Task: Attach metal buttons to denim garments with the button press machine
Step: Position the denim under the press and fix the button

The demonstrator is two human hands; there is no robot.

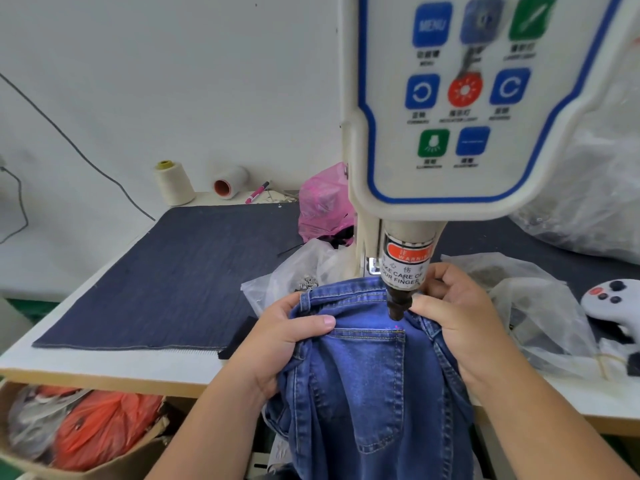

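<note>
Blue jeans (367,368) sit bunched under the button press machine (446,133); its dark punch tip (396,306) hides the contact spot. Left hand (287,337) clamps the waistband left of the tip, right hand (460,313) pinches denim right of it, its fingertips partly tucked away.

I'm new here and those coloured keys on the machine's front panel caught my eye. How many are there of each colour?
Square blue keys: 5
Square green keys: 2
Round red key: 1
Total: 8 keys on the cream button press machine.
</note>
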